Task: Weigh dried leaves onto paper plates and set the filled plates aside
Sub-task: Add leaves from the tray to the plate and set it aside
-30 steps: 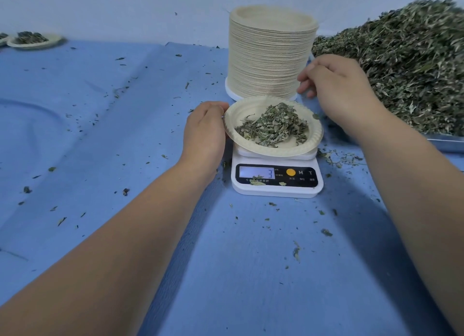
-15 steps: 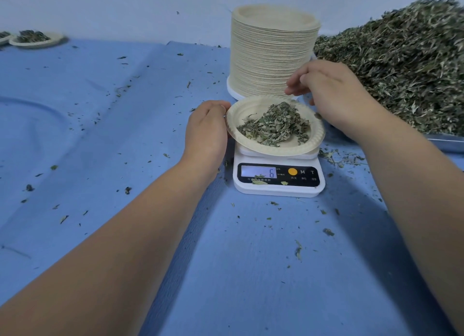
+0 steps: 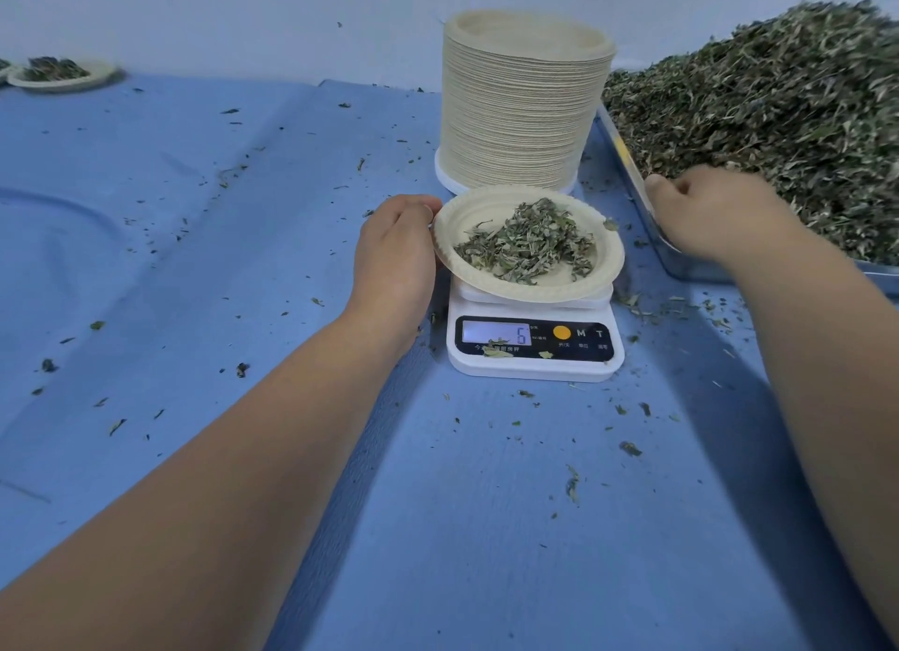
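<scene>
A paper plate point(image 3: 455, 217) with a small heap of dried leaves point(image 3: 530, 242) sits on a white digital scale point(image 3: 535, 363) whose display reads 6. My left hand point(image 3: 396, 251) is at the plate's left rim, thumb on the edge, holding it. My right hand point(image 3: 715, 213) is over the near edge of the big pile of dried leaves point(image 3: 778, 115) on the right. Its fingers are curled downward, and what they hold is hidden.
A tall stack of empty paper plates point(image 3: 523, 110) stands just behind the scale. The leaf pile lies in a metal tray point(image 3: 681, 266). A filled plate point(image 3: 63, 74) rests at the far left. Leaf crumbs are scattered over the blue cloth point(image 3: 243, 261).
My right hand has moved from above the plate on the scale to the leaf pile on the right. The display went from 3 to 6. The left hand stayed at the rim.
</scene>
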